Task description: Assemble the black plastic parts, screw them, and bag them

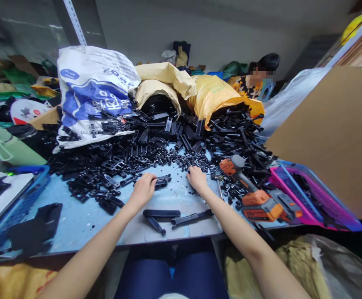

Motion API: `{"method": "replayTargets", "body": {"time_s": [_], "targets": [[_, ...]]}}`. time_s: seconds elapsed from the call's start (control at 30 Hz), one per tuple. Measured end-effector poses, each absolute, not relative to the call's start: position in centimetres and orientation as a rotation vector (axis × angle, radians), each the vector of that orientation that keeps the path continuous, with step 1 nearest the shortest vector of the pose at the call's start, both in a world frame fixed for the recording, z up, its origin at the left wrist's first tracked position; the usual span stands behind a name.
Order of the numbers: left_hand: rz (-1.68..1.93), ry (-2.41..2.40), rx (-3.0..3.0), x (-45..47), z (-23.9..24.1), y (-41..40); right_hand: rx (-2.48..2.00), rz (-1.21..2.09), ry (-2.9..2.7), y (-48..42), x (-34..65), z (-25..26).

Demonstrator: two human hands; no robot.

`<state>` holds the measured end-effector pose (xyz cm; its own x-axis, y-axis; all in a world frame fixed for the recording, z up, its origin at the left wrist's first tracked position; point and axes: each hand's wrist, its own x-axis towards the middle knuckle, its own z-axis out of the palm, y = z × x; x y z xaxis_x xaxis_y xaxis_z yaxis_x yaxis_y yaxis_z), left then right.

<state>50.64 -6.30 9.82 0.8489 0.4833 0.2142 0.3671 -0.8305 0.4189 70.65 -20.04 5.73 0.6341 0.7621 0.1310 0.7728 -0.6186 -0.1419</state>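
My left hand (144,189) is closed at the middle of the blue table, its thumb and fingers on a slim black plastic part (163,181) that juts out to the right. My right hand (196,179) reaches to the near edge of a heap of small screws and black bits (193,160). Its fingertips are curled together, and what they hold, if anything, is hidden. Between my forearms lie long black plastic arms (190,218), some of them joined at one end. An orange and grey cordless driver (246,185) rests to the right of my right hand.
Black plastic parts (106,162) spread along the table's back. Behind them stand a white and blue sack (94,79), a paper sack (157,85) and a yellow bag (212,93). Baskets flank the table, one blue (40,182), one pink (311,195). A person (246,85) sits beyond.
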Motion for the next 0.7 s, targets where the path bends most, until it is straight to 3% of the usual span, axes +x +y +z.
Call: {"method": "replayTargets", "body": {"time_s": [0.2,0.43,0.57,0.7], "targets": [[0.503,0.562,2.616,42.0,8.2,-7.9,-2.67,-0.054,-1.232,-19.0,70.9,4.5],[0.436,0.507,2.818,42.2,8.2,-9.6,-2.496,-0.094,-1.372,-23.1,69.4,6.0],[0.675,0.398,2.814,42.3,6.6,-10.1,-2.219,-0.041,-1.321,-24.1,67.3,7.0],[0.916,0.251,2.829,41.8,4.3,-10.4,-1.992,0.253,-1.178,-24.9,64.5,8.1]]}}
